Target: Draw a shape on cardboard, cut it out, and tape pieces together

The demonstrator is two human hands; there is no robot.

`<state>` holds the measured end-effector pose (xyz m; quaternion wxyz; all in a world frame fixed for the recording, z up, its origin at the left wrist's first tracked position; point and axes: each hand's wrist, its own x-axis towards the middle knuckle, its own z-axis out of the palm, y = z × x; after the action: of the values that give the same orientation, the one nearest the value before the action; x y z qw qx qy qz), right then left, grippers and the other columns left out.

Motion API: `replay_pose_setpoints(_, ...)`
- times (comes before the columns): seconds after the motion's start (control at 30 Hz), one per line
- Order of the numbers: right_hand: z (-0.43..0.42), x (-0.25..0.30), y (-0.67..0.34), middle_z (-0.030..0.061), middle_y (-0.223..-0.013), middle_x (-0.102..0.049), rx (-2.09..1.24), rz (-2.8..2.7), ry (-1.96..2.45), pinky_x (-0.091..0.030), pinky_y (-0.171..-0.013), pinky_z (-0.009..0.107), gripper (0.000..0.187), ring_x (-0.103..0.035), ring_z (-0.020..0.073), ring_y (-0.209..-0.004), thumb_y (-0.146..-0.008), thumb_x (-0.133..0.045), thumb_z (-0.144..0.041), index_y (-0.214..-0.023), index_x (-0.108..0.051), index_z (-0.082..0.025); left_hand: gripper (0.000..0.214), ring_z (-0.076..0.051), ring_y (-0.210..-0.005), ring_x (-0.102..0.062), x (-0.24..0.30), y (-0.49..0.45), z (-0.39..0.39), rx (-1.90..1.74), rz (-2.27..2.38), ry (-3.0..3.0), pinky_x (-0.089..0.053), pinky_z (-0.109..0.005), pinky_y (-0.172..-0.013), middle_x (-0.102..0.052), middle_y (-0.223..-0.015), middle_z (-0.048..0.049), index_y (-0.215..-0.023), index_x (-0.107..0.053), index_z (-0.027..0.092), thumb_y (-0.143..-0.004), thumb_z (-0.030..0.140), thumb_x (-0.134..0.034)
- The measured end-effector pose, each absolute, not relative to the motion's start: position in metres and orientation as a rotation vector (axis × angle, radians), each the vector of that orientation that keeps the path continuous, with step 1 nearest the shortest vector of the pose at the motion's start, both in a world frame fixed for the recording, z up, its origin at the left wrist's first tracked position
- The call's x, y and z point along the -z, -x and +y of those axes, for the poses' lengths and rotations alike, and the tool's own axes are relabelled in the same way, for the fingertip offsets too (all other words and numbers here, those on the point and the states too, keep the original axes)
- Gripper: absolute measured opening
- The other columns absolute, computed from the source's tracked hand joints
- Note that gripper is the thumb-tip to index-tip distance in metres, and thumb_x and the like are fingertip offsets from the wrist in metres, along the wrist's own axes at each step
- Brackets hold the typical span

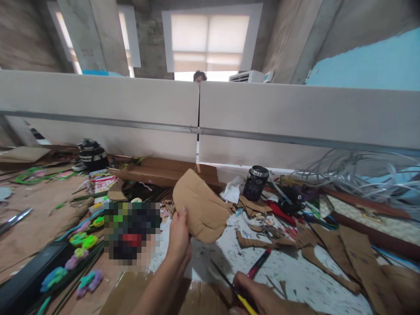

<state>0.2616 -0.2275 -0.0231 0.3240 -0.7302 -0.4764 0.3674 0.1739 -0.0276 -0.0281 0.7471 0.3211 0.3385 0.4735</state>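
Note:
My left hand (180, 236) is closed on the lower left edge of a rounded piece of cardboard (201, 208), its thumb on the near face. The cardboard is held up tilted over the white, scrap-strewn work surface (295, 280). Low in the view, my right hand (257, 293) is wrapped round a slim pointed tool with a yellow handle (243, 302); its thin dark shaft points up and left, apart from the cardboard. Beside my right hand is a red and dark pen-like tool (259, 264). Part of the right hand is cut off by the frame's bottom.
Cardboard offcuts (354, 253) lie at the right, with a coil of clear tubing (357, 175) behind. A dark flask (256, 183) and a black bottle (92, 154) stand towards the back. Fuzzy colourful flowers (78, 258) lie left. Beyond a pale partition (295, 113), a person's head shows.

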Motion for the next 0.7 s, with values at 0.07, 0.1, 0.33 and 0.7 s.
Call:
replay_pose_setpoints(0.07,-0.228,0.018,-0.269,0.0146,-0.102,-0.080,-0.805,-1.442,2.289,-0.055,-0.083,0.045,0.029,-0.073,0.0393,-0.098,-0.079,-0.070,-0.022,-0.108,-0.072,-0.019,0.023,-0.027,-0.113,-0.072,0.023,-0.171,-0.027,-1.018,0.701,-0.765,-0.056,-0.041,-0.101,-0.077,-0.121,-0.0140,-0.106,-0.067,0.019,-0.091,0.035,-0.069)
replay_pose_setpoints(0.1,-0.229,0.015,-0.273,0.0178,-0.110,-0.078,-0.708,-1.523,2.408,-0.054,-0.087,0.047,0.037,-0.072,0.0403,-0.103,-0.079,-0.065,-0.019,-0.116,-0.070,-0.018,0.026,-0.029,-0.113,-0.072,0.021,-0.170,-0.028,-1.001,0.679,-0.804,-0.056,-0.042,-0.101,-0.077,-0.120,-0.0141,-0.106,-0.069,0.019,-0.088,0.037,-0.072)
replay_pose_setpoints(0.33,-0.237,0.007,-0.318,0.0164,-0.137,-0.070,-0.924,-1.323,1.789,-0.051,-0.103,0.049,0.071,-0.065,0.0398,-0.123,-0.073,-0.076,-0.038,-0.141,-0.062,-0.024,0.039,-0.032,-0.122,-0.067,0.009,-0.164,-0.043,-0.945,0.607,-0.971,-0.053,-0.041,-0.103,-0.075,-0.128,-0.0123,-0.111,-0.073,0.020,-0.083,0.046,-0.079)
replay_pose_setpoints(0.7,-0.203,0.028,-0.283,0.0106,-0.103,-0.085,-1.024,-0.433,1.181,-0.062,-0.089,0.046,0.051,-0.079,0.0353,-0.098,-0.064,-0.094,-0.039,-0.108,-0.078,-0.020,0.059,-0.035,-0.127,-0.066,0.026,-0.177,-0.081,-0.683,0.531,-0.800,-0.053,-0.044,-0.105,-0.072,-0.135,-0.0153,-0.124,-0.068,0.021,-0.078,0.054,-0.083)
